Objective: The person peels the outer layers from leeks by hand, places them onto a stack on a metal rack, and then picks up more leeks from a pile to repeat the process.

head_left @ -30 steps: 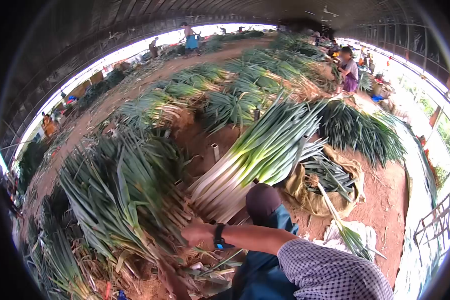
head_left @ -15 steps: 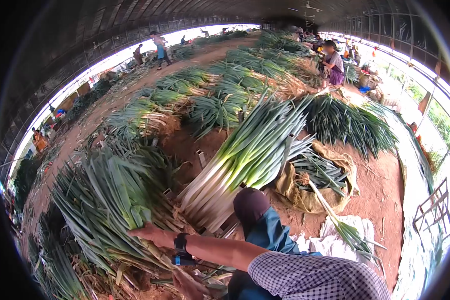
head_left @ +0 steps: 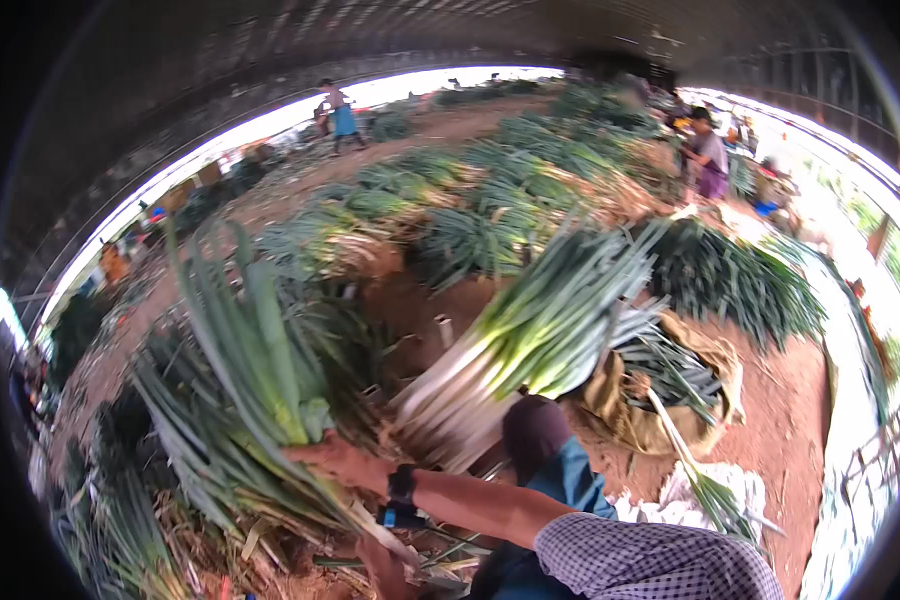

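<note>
My right hand (head_left: 342, 460), with a dark watch on its wrist, is closed around the lower part of a few large green onions (head_left: 255, 350). Their broad green leaves stand up above the hand. Under and behind them lies a heap of loose green onions (head_left: 195, 440). Low in the view, below the right forearm, is my left hand (head_left: 382, 568), blurred and near the root ends; its fingers are mostly hidden. A neat bundle of green onions (head_left: 530, 330) with white stems lies just beyond my knee (head_left: 535, 430).
An open sack (head_left: 660, 435) with green onions in it stands to the right, beside a pale crumpled sheet (head_left: 685, 490). More piles (head_left: 730, 275) cover the dirt floor ahead. A person (head_left: 708, 160) works at the back right; another (head_left: 342, 115) walks at the back left.
The green onions in my right hand are raised and more upright, their leaves now pointing up. The view has shifted, so the scene sits further right and lower.
</note>
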### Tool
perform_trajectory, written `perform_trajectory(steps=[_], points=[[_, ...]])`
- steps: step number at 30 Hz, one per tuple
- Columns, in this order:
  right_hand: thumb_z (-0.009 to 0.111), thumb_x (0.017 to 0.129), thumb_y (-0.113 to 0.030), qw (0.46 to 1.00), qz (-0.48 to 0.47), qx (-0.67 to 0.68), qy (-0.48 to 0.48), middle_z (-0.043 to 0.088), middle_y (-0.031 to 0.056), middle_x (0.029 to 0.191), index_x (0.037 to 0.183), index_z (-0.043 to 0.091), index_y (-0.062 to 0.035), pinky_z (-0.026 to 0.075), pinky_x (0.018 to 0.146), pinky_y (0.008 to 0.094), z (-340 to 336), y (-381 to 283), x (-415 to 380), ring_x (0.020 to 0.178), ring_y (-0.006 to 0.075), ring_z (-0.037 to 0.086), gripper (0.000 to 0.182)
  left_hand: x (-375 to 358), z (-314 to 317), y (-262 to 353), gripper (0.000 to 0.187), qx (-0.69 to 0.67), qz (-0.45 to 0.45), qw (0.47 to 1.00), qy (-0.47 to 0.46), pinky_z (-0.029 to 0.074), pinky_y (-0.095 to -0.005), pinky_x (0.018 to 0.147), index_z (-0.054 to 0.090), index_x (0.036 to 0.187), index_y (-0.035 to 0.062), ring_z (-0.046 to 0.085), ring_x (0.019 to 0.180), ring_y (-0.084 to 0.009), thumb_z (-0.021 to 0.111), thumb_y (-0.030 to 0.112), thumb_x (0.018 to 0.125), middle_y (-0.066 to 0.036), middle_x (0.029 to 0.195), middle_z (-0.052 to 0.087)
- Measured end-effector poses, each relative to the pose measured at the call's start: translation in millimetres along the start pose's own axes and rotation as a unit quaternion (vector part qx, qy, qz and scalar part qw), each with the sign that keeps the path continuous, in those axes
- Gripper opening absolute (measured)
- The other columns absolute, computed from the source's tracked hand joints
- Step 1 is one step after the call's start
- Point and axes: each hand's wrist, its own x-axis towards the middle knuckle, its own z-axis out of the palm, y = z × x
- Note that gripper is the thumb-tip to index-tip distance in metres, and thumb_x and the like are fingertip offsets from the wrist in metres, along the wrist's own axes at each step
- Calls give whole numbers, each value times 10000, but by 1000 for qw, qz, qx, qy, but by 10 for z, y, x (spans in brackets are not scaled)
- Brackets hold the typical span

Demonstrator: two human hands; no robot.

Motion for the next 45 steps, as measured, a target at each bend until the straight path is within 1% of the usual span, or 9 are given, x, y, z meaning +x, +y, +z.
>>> perform_trajectory(steps=[3,4,7,14,20,25,30,37,45], points=[[614,920,-90,998,22,-29,61,643,85,1336,1399,560,-118,413,989,386,-47,-310,90,1050,243,572,483,501,-658,-433,267,180,25,980,-76,508,-388,594,658,1052,56,628,700,-219,580,289,946,-77,836,646],[661,884,-69,918,-186,-350,12,641,84,1325,1407,546,-144,425,985,388,-155,-240,174,1068,227,583,541,736,-920,-596,267,241,48,964,-104,505,-378,568,668,1035,64,629,684,-202,591,304,945,-71,831,650],[736,855,-137,995,-73,0,69,678,52,1214,1333,600,-134,423,992,385,-317,-442,440,1042,209,615,496,958,-1307,-706,277,494,173,828,-200,518,-340,604,722,1034,44,638,739,-155,683,282,899,-55,882,680],[579,923,-8,948,142,251,134,514,115,1438,1406,538,-131,524,921,302,-594,-1217,666,1284,170,507,500,132,-1004,198,385,374,222,900,-14,446,-326,460,707,993,14,563,507,-176,621,388,964,-53,666,624],[775,875,-215,919,62,367,130,687,84,933,1129,673,-43,621,672,376,-866,-1515,745,749,202,684,323,25,-1035,523,335,481,93,868,82,462,-383,446,697,931,5,595,483,-202,564,306,991,-101,637,645],[802,852,-252,915,65,369,148,685,67,983,1100,678,-50,614,641,375,-948,-1231,785,780,193,678,343,-768,-187,1357,237,509,452,702,209,534,-462,652,669,1130,52,687,771,-361,600,214,971,-170,894,710],[825,833,-289,916,100,348,172,670,31,1029,1087,688,-89,444,1069,327,-669,-1168,730,1049,117,605,351,-1284,861,1439,281,431,386,815,-33,513,-382,653,602,1113,47,632,731,-229,736,183,907,-137,852,661],[691,935,-454,1000,8,-3,27,592,-23,668,956,683,-24,410,476,328,-371,-1117,569,531,110,533,431,-1057,1021,1177,256,243,316,907,-134,387,-268,541,595,980,22,450,622,-93,671,266,981,34,725,557],[667,963,-400,940,-173,-255,-145,673,95,738,1034,706,-21,527,565,346,-151,-389,-304,651,168,646,388,-1233,850,1581,253,191,305,925,-124,316,-222,481,586,903,58,427,568,-26,640,287,996,65,653,496]])
